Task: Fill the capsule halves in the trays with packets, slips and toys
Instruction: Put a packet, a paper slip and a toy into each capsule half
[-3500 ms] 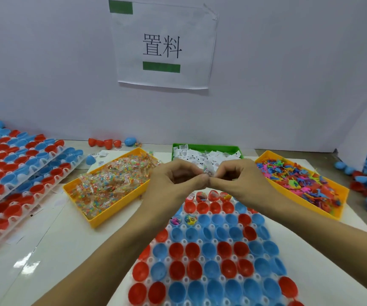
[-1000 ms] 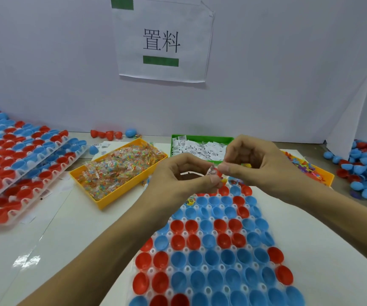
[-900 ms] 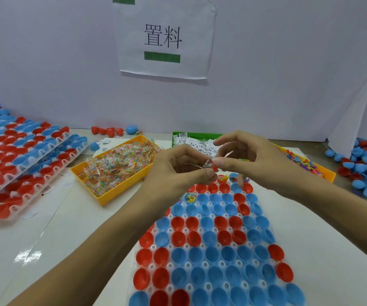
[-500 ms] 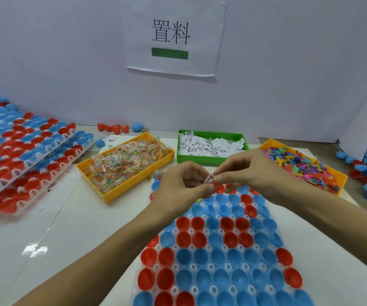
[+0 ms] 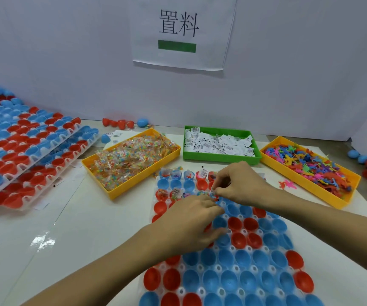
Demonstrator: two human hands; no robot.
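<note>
Small packet [image 5: 213, 191] sits over capsule tray [image 5: 255, 281], far rows; right hand [image 5: 242, 184] pinches it w/ curled fingers. Left hand [image 5: 191, 219] just nearer, fingers bent, maybe holding more – can't tell. Bins beyond tray.

Left hand [image 5: 191, 224] reaches forward, fingers blurred; right hand [image 5: 242, 184] hovers just beyond, fingertips pinched.

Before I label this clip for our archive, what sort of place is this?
Probably a toy-capsule packing station: a clear plastic tray of red and blue capsule halves, an orange bin of bead packets, a green bin of paper slips, and a printed wall sign.
</note>
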